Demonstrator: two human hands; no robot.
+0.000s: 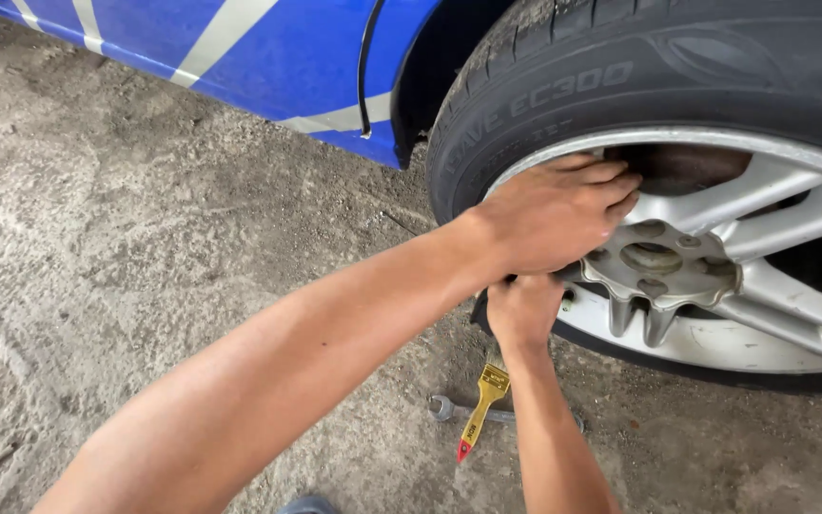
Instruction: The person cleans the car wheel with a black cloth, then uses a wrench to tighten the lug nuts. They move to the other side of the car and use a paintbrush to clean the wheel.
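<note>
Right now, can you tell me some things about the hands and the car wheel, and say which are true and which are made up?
1. The left hand rests on the silver wheel. True.
2. The car body is red. False: it is blue with pale stripes.
3. A yellow-handled brush lies on the concrete floor. True.
4. The right hand is up on the tyre. False: it is low, under the left hand by the wheel's rim.
5. A spanner lies beside the brush. True.

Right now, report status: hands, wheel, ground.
Left hand flat on silver wheel spokes. Right hand below it, gripping something dark, unclear. Wrench and yellow brush lying on concrete.
</note>
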